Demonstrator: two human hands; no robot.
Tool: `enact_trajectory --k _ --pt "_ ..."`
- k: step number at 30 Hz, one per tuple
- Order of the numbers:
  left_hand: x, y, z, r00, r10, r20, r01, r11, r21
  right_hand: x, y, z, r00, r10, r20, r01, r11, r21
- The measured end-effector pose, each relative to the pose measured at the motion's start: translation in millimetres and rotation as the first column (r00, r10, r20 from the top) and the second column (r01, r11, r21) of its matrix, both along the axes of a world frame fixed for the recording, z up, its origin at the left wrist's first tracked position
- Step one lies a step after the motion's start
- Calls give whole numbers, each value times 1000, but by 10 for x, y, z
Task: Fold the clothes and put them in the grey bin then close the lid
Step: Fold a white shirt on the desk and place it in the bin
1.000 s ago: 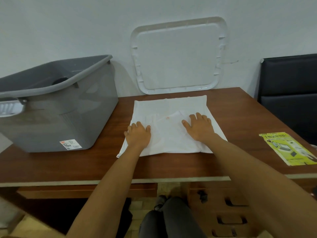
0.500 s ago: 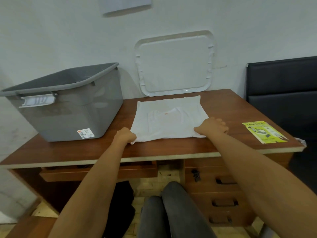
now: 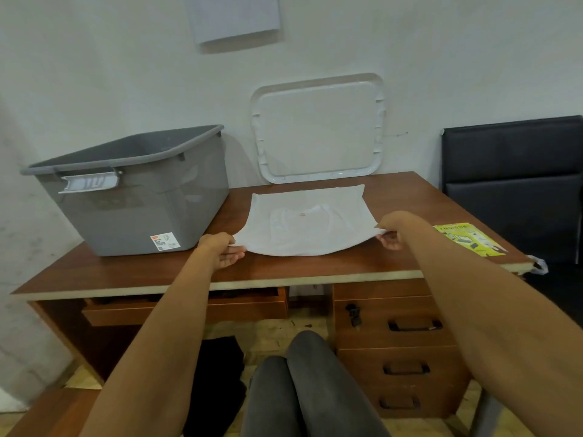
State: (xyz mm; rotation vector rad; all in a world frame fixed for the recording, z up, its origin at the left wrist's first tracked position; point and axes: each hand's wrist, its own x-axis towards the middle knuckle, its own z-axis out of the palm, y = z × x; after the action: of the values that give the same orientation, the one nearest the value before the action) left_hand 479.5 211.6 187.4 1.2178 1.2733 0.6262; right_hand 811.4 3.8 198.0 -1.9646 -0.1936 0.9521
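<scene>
Both hands pinch the shirt's (image 3: 310, 222) near corners.

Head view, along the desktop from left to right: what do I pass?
grey bin → left hand → folded white garment → right hand → yellow leaflet → black chair, beside the desk.

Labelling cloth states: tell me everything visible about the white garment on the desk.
The white garment is soft cloth, folded into a rough rectangle, with a neckline and a small orange mark showing on top. It lies on the wooden desk, right of the grey bin and in front of the lid leaning on the wall. Its near corners are raised: the left-hand grip pinches one, the right-hand grip the other, and the near edge sags between them.
</scene>
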Motion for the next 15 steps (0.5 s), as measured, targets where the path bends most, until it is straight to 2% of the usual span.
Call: enact_trajectory --k 5,11,15 --pt "66 78 92 983 70 173 -70 998 -6 95 60 155 994 -101 -51 107 985 137" --pt "247 271 170 943 165 289 -169 986 -11 289 333 223 961 -232 -149 267 920 288" --pt "376 490 260 912 202 357 -214 977 -7 410 526 325 950 -241 -196 300 877 376"
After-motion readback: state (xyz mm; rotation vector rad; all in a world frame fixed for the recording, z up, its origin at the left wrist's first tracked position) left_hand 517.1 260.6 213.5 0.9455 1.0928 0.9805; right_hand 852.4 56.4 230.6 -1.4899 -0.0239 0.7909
